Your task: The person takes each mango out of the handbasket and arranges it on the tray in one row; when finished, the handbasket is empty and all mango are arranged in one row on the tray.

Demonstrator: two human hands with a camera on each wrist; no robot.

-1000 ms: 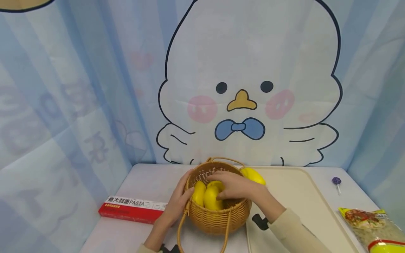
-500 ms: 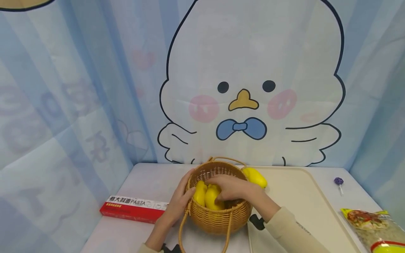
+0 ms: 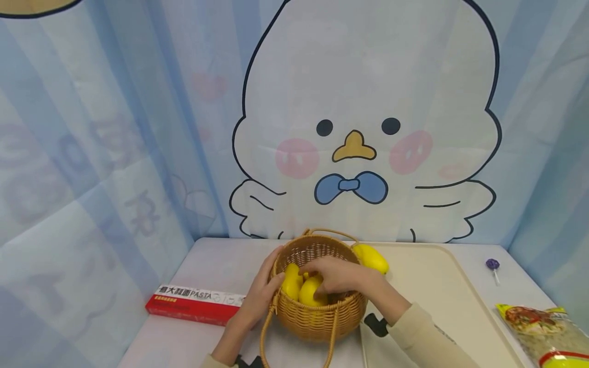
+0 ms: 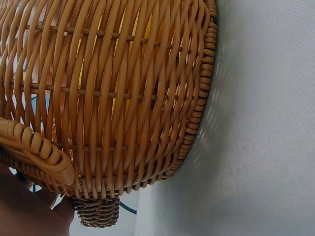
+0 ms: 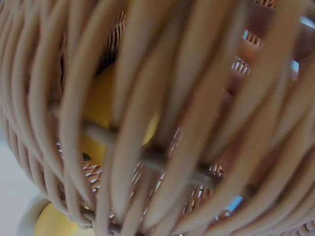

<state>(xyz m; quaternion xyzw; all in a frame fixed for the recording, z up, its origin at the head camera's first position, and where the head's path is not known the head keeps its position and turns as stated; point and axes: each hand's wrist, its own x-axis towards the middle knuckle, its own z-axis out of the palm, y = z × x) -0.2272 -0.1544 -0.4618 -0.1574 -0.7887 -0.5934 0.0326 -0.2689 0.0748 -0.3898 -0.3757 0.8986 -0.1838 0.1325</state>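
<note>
Here, wicker basket (image 3: 309,324) holds yellow fruits (image 3: 291,283); right hand (image 3: 335,274) grips one.

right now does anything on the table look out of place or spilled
Nothing looks spilled. One yellow fruit sits outside the basket, by the far left corner of the tray, which looks odd since similar fruits lie inside.

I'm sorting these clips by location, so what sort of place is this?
Probably a small curtained booth set up for tabletop work: pale blue curtains printed with a cartoon bird enclose the back and sides of a white table, which holds a pasta box and a wicker basket.
</note>
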